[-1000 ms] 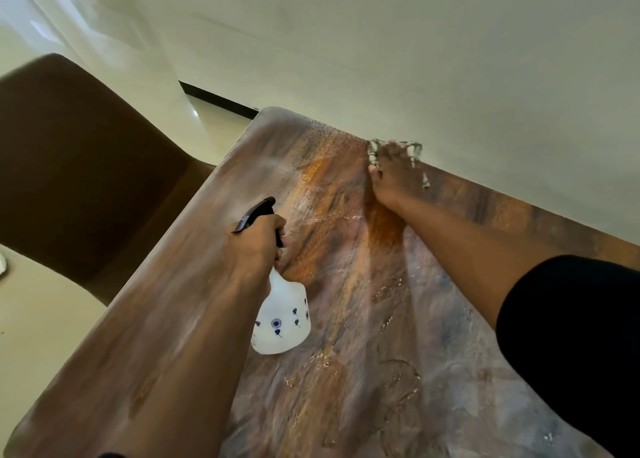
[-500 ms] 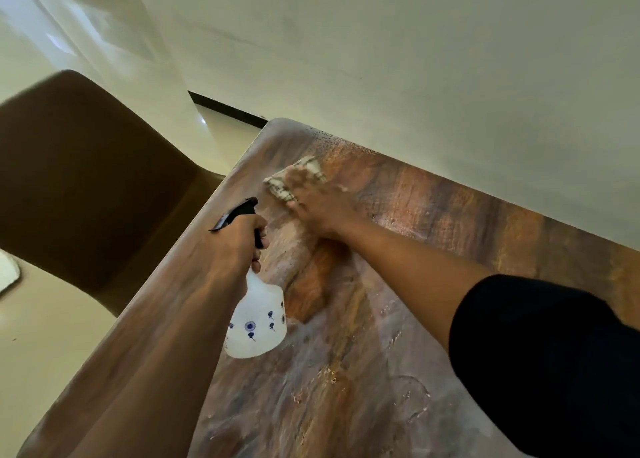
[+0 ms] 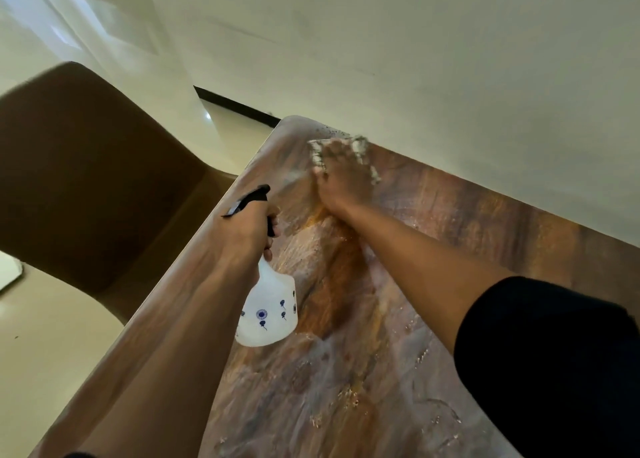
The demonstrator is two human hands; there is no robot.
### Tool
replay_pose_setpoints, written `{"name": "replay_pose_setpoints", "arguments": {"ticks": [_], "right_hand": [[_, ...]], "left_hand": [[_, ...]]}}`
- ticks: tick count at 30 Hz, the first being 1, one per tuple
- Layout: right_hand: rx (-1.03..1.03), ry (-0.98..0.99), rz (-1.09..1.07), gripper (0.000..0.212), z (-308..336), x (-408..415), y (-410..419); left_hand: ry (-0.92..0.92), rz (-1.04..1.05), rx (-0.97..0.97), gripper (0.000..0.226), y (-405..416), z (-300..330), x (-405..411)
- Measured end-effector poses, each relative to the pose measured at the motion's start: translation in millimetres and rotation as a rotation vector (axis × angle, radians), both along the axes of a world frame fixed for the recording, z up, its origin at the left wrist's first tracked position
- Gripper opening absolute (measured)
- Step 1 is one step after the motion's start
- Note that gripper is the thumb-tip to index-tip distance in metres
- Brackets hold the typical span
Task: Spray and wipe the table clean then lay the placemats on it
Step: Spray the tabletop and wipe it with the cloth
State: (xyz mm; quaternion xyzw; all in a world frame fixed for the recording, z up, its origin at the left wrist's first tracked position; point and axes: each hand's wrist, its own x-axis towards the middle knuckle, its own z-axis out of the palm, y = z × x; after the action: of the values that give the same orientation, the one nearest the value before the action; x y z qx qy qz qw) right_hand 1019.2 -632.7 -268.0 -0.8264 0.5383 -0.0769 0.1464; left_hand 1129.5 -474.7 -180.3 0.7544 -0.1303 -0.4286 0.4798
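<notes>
- Brown marbled table (image 3: 467, 236) with orange streaks fills the lower middle of the view, its surface wet with streaks and droplets, its far edge against a pale wall (image 3: 415, 59)
- pale checked cloth (image 3: 363, 152) lies flat on the table near the far left corner, blurred
- right hand (image 3: 341, 177) presses down on the cloth, fingers spread and straight over it, arm stretched out from a black sleeve (image 3: 554, 353)
- left hand (image 3: 249, 229) grips the black trigger head of a white spray bottle (image 3: 268, 312) with blue dots; the bottle hangs tilted above the table's left side
- brown chair (image 3: 86, 180) stands left of the table on a cream floor (image 3: 45, 346)
</notes>
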Motion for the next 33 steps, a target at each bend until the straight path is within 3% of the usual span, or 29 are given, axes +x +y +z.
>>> {"name": "replay_pose_setpoints", "arguments": {"ticks": [4,9,16,22,29,33], "right_hand": [[0.023,0.06,0.442,0.058,1.9,66.8,45.3],[0.046,0.096,0.57,0.058,11.8,63.5,25.6],[0.041,0.063,0.05,0.057,11.7,-22.4,-58.9],[0.013,0.09,-0.081,0.058,1.1,2.7,-57.1],[-0.007,0.046,0.463,0.055,1.5,103.6,-6.6],[0.012,0.038,0.568,0.053,1.2,106.8,-10.0]], "left_hand": [[-0.034,0.064,-0.003,0.014,5.1,1.3,12.5],[-0.061,0.066,0.015,0.016,6.0,3.3,19.6],[-0.028,0.057,0.01,0.011,-4.0,-3.1,19.9],[-0.022,0.044,0.001,0.012,-3.4,-11.2,28.3],[-0.048,0.068,-0.002,0.015,3.6,-6.2,49.2],[-0.047,0.08,-0.006,0.015,2.8,-3.1,53.6]]}}
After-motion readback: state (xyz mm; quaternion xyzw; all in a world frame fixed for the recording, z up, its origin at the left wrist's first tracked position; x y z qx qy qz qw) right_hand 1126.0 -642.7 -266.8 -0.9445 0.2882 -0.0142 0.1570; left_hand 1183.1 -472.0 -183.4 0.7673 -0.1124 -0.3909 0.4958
